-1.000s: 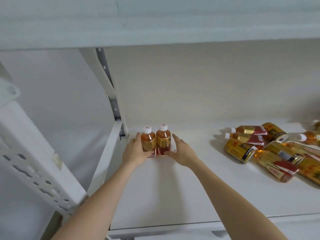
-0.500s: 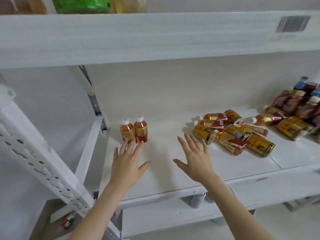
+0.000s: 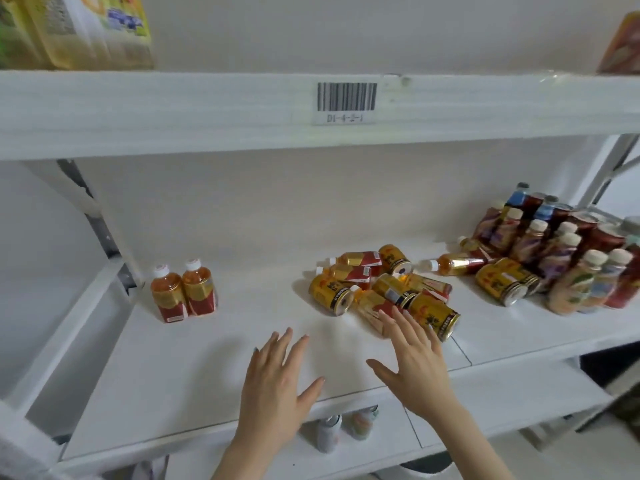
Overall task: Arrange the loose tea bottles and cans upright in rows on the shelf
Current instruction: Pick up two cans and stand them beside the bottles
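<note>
Two tea bottles (image 3: 184, 292) stand upright, touching, at the back left of the white shelf (image 3: 194, 362). To their right lies a loose heap of gold cans and bottles (image 3: 381, 289) on their sides. The left hand (image 3: 277, 386) hovers over bare shelf, fingers spread, grasping nothing. The right hand (image 3: 414, 362) is likewise released, its fingers (image 3: 398, 323) overlapping the heap's near edge; contact cannot be judged. Right of the heap stand assorted upright bottles (image 3: 561, 251).

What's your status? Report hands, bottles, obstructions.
Left hand open, empty. Right hand open, fingertips at lying pile. Two bottles upright at left. Nothing blocking.
</note>
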### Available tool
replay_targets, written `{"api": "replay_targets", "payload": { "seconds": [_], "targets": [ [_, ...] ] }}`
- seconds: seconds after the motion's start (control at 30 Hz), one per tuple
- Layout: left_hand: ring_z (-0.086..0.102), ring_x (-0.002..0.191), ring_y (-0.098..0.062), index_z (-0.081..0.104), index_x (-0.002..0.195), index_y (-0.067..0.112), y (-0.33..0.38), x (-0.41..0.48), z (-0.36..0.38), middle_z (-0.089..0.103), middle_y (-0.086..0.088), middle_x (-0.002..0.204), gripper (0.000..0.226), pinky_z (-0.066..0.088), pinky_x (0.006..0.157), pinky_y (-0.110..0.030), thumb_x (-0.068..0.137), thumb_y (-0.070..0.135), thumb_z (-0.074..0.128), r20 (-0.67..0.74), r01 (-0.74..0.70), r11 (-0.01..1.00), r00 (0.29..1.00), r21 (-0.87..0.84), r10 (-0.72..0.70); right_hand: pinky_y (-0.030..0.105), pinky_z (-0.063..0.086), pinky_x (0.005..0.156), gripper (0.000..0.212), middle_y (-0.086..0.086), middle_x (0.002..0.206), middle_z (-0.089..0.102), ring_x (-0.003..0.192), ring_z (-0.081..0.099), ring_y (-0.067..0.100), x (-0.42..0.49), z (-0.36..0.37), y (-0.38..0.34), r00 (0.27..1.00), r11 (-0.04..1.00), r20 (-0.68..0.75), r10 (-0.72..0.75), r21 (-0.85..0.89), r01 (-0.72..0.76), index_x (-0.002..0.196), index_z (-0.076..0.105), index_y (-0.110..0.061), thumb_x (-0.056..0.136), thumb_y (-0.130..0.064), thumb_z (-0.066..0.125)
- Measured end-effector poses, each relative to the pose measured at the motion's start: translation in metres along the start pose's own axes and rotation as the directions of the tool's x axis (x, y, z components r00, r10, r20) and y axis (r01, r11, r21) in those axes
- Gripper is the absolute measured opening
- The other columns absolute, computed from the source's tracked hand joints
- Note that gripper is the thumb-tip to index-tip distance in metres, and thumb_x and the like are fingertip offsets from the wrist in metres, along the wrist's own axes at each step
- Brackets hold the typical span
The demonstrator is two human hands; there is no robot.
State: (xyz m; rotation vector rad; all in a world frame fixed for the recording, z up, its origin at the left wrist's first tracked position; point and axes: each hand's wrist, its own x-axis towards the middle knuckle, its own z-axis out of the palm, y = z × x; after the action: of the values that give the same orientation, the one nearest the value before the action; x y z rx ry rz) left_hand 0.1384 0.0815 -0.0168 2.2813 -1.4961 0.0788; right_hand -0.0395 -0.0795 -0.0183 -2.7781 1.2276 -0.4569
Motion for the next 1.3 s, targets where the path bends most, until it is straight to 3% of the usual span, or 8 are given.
{"api": "replay_targets", "payload": {
  "seconds": [0.1, 0.3, 0.5, 0.73, 0.87, 1.03, 1.17, 1.3],
  "targets": [
    [0.033, 0.14, -0.026, 0.044, 0.139, 0.025, 0.046, 0.011, 0.025, 0.039, -0.003, 0.15, 0.065, 0.029, 0.113, -0.043, 0.083, 0.059, 0.053, -0.023, 0.044, 0.998, 0.999, -0.036, -0.045, 0.043, 0.009, 0.119, 0.078, -0.009, 0.16, 0.011, 0.148, 0.005, 0.015, -0.004, -0.004, 0.046, 0.999, 1.0, 0.04, -0.015, 0.017, 0.015, 0.149, 0.011, -0.034, 0.085, -0.067, 0.04],
    [0.026, 0.142, -0.021, 0.034, 0.143, 0.029, 0.116, 0.033, 0.066, 0.032, 0.001, 0.153, 0.069, 0.024, 0.116, -0.035, 0.085, 0.064, 0.043, 0.022, 0.111, 0.993, 0.994, -0.047, -0.11, 0.041, 0.011, 0.118, 0.078, -0.008, 0.159, 0.013, 0.147, 0.009, 0.015, 0.003, -0.013, 0.121, 0.993, 0.999, 0.109, -0.036, 0.036, 0.032, 0.149, 0.009, -0.034, 0.086, -0.064, 0.043],
    [0.044, 0.127, -0.02, 0.043, 0.136, 0.025, 0.143, 0.068, 0.073, 0.051, 0.002, 0.137, 0.062, 0.037, 0.103, -0.031, 0.084, 0.057, 0.05, 0.007, 0.095, 0.99, 0.995, -0.106, -0.095, 0.041, 0.021, 0.116, 0.076, -0.001, 0.158, 0.021, 0.145, 0.019, 0.019, 0.015, -0.013, 0.167, 0.989, 0.992, 0.14, 0.041, 0.11, -0.057, 0.148, 0.017, -0.028, 0.086, -0.06, 0.049],
    [0.042, 0.13, -0.027, 0.041, 0.139, 0.019, 0.156, 0.156, 0.09, 0.051, -0.005, 0.14, 0.067, 0.039, 0.102, -0.04, 0.086, 0.059, 0.05, 0.063, 0.166, 0.984, 0.985, -0.064, -0.162, 0.042, 0.041, 0.1, 0.073, 0.002, 0.142, 0.045, 0.127, 0.043, 0.024, 0.051, -0.008, 0.192, 0.963, 0.941, 0.24, 0.122, 0.281, -0.19, 0.143, 0.028, -0.024, 0.083, -0.053, 0.058],
    [0.04, 0.13, -0.032, 0.034, 0.143, 0.015, 0.164, 0.207, 0.108, 0.051, -0.007, 0.14, 0.075, 0.042, 0.102, -0.047, 0.087, 0.065, 0.037, 0.164, 0.289, 0.957, 0.943, 0.033, -0.291, 0.041, 0.048, 0.087, 0.063, 0.003, 0.123, 0.055, 0.11, 0.053, 0.027, 0.076, 0.001, 0.195, 0.948, 0.923, 0.309, 0.078, 0.337, -0.186, 0.13, 0.036, -0.024, 0.08, -0.055, 0.059],
    [0.04, 0.123, -0.031, 0.047, 0.132, 0.017, 0.166, 0.243, 0.125, 0.056, -0.005, 0.133, 0.079, 0.042, 0.089, -0.043, 0.079, 0.075, 0.039, 0.238, 0.418, 0.894, 0.862, 0.162, -0.447, 0.035, 0.048, 0.069, 0.061, 0.003, 0.106, 0.064, 0.093, 0.063, 0.03, 0.095, 0.016, 0.192, 0.939, 0.92, 0.342, 0.024, 0.36, -0.154, 0.114, 0.038, -0.024, 0.071, -0.063, 0.057],
    [0.037, 0.13, -0.032, 0.049, 0.13, 0.03, 0.16, 0.254, 0.127, 0.055, -0.006, 0.133, 0.092, 0.045, 0.096, -0.047, 0.056, 0.085, 0.051, 0.37, 0.52, 0.849, 0.773, 0.095, -0.515, 0.034, 0.05, 0.071, 0.069, 0.002, 0.104, 0.066, 0.092, 0.064, 0.028, 0.099, 0.021, 0.198, 0.942, 0.916, 0.336, 0.003, 0.376, -0.137, 0.118, 0.038, -0.025, 0.067, -0.068, 0.057],
    [0.049, 0.123, -0.031, 0.044, 0.131, 0.029, 0.161, 0.257, 0.124, 0.055, -0.006, 0.133, 0.101, 0.048, 0.095, -0.046, 0.047, 0.08, 0.066, 0.382, 0.583, 0.812, 0.746, 0.02, -0.545, 0.033, 0.051, 0.074, 0.079, -0.002, 0.11, 0.064, 0.096, 0.063, 0.023, 0.094, 0.021, 0.208, 0.95, 0.884, 0.313, -0.014, 0.448, -0.135, 0.127, 0.038, -0.029, 0.064, -0.069, 0.061]
  ]
}}
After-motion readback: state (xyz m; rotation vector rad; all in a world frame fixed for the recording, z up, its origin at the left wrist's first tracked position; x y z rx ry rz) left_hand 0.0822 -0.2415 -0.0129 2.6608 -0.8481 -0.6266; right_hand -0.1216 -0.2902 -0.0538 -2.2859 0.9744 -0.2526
